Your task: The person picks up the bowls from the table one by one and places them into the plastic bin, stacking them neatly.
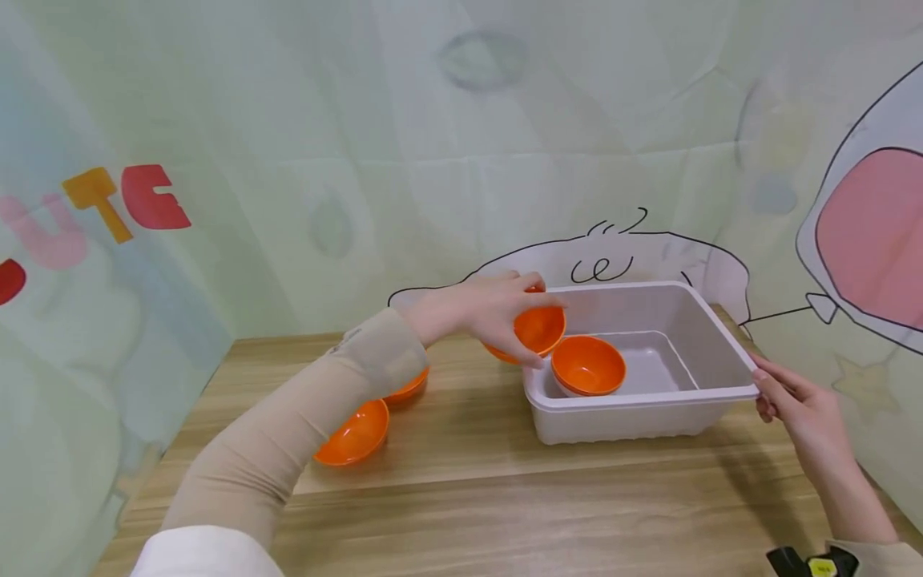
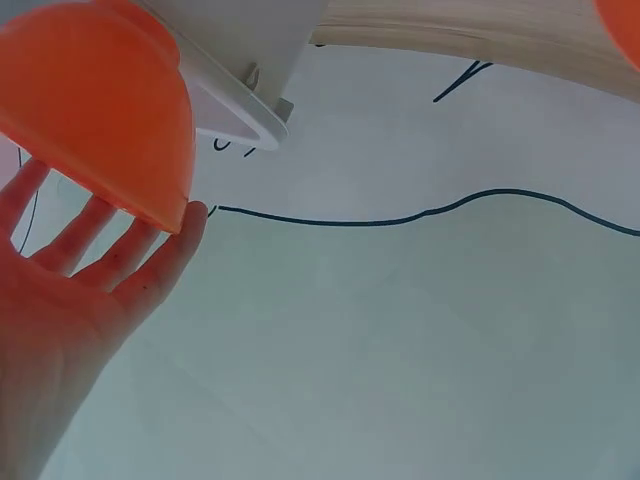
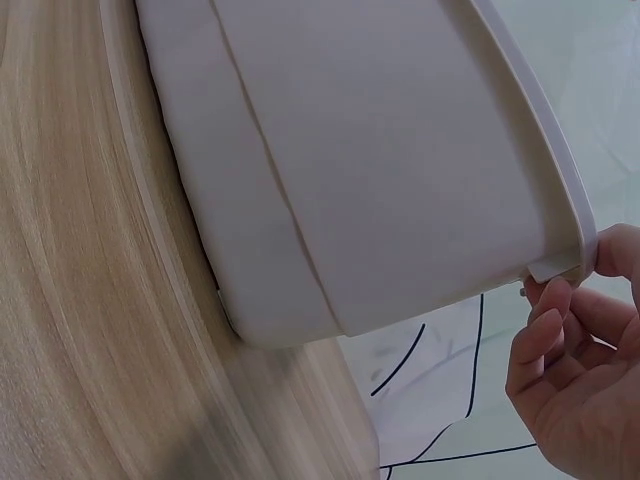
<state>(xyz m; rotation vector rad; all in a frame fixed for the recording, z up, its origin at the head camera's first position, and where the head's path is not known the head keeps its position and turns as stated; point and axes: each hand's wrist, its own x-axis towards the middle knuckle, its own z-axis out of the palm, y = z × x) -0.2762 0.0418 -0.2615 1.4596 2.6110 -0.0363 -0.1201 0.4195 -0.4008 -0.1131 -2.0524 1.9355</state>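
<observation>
My left hand (image 1: 497,308) grips an orange bowl (image 1: 542,328) by its rim, tilted beside the left wall of a pale grey plastic tub (image 1: 613,407). In the left wrist view the fingers lie along the rim of that bowl (image 2: 105,110). Another orange bowl (image 1: 588,366) sits inside the tub at its near left corner. With thumb and curled fingers, my right hand (image 1: 800,409) pinches the tub's right rim. The right wrist view shows this hand (image 3: 580,360) at the corner of the tub (image 3: 380,170).
Two more orange bowls stand on the wooden table (image 1: 505,513) to the left: a nearer bowl (image 1: 355,435) and a farther bowl (image 1: 409,388) partly hidden by my left sleeve. A printed cloth backdrop (image 1: 375,200) hangs behind the table and along its sides.
</observation>
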